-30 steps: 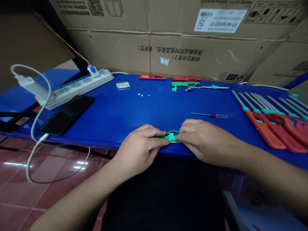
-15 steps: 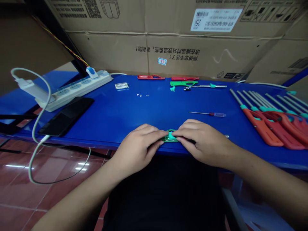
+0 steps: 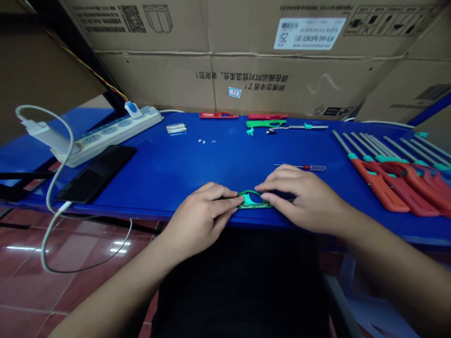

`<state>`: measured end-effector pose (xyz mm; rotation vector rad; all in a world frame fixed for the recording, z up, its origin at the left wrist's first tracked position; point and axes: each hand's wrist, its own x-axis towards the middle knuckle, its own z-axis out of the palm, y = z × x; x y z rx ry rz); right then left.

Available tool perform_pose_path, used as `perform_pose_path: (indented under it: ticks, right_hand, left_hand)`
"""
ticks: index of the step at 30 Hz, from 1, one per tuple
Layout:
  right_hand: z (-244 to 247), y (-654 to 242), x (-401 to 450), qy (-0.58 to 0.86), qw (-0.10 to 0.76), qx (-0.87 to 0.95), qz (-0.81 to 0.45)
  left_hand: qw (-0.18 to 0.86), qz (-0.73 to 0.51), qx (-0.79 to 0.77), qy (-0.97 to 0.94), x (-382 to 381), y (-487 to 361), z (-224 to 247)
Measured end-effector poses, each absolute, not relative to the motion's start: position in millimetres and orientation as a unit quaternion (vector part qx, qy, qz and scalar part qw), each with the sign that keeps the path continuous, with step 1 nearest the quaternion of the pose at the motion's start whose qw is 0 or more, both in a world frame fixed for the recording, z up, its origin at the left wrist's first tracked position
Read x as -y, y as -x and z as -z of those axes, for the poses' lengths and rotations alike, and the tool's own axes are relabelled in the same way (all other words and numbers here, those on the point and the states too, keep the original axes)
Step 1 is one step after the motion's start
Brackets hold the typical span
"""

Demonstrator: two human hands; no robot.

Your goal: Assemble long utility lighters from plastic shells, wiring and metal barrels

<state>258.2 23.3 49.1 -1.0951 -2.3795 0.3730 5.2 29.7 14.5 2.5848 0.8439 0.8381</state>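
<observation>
A green lighter casing half (image 3: 265,205) lies at the table's front edge, with a teal trigger (image 3: 251,201) sitting in its loop and a thin wire along it. My left hand (image 3: 207,211) pinches the casing's left end, fingertips beside the trigger. On the right end, the thumb and fingertips of my right hand (image 3: 299,199) close on the casing's rim; part of the casing is hidden under them. Just beyond the right hand lies a screwdriver (image 3: 315,168) with a clear and red handle.
Assembled red lighters (image 3: 384,188) are lined up at right. Along the back lie red casing halves (image 3: 218,115), another green casing (image 3: 266,123), a metal lighter tube (image 3: 317,127) and clear fuel tanks (image 3: 176,128). A phone (image 3: 97,173) and power strip (image 3: 105,136) occupy the left.
My right hand has drawn back slightly from the trigger toward the casing's right end, uncovering more of the loop. The left hand keeps its hold. The camera view has shifted slightly.
</observation>
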Motion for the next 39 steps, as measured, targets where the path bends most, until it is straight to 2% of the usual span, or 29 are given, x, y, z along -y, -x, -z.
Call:
perform_pose_path:
  ticks: [4, 10, 12, 19, 26, 31, 34, 37, 39]
  right_hand:
    - [-50.1, -258.4, -17.4, 0.411, 0.207, 0.882, -0.103]
    - [-34.8, -242.3, -0.2, 0.362, 0.115, 0.923, 0.064]
    - [-34.3, -240.3, -0.4, 0.351, 0.106, 0.927, 0.082]
    - [-41.2, -243.2, -8.2, 0.378, 0.146, 0.914, 0.024]
    - [-40.9, -254.3, -4.0, 0.428, 0.229, 0.874, -0.001]
    - [-39.0, -271.0, -3.6, 0.456, 0.242, 0.857, -0.004]
    - [-46.9, -279.9, -14.9, 0.463, 0.249, 0.850, 0.008]
    - [-59.5, -273.6, -26.4, 0.459, 0.237, 0.856, 0.023]
    - [-65.9, -257.3, -29.4, 0.415, 0.184, 0.891, 0.013]
  left_hand:
    - [0.146, -0.286, -0.293, -0.901, -29.9, -5.9, -14.4]
    - [0.140, -0.273, -0.289, -0.907, -30.6, -6.2, -16.2]
    - [0.144, -0.270, -0.285, -0.908, -31.0, -5.5, -17.1]
    - [0.178, -0.278, -0.356, -0.874, -28.0, -3.4, -17.1]
    - [0.166, -0.280, -0.341, -0.882, -27.0, -2.6, -20.5]
    - [0.152, -0.326, -0.359, -0.861, -34.0, 21.7, -32.0]
    - [0.101, -0.368, -0.466, -0.798, -62.8, 45.3, -53.5]
    - [0.050, -0.280, -0.582, -0.762, -115.2, 58.2, -83.6]
    - [0.019, -0.225, -0.625, -0.747, -155.2, 58.4, -97.3]
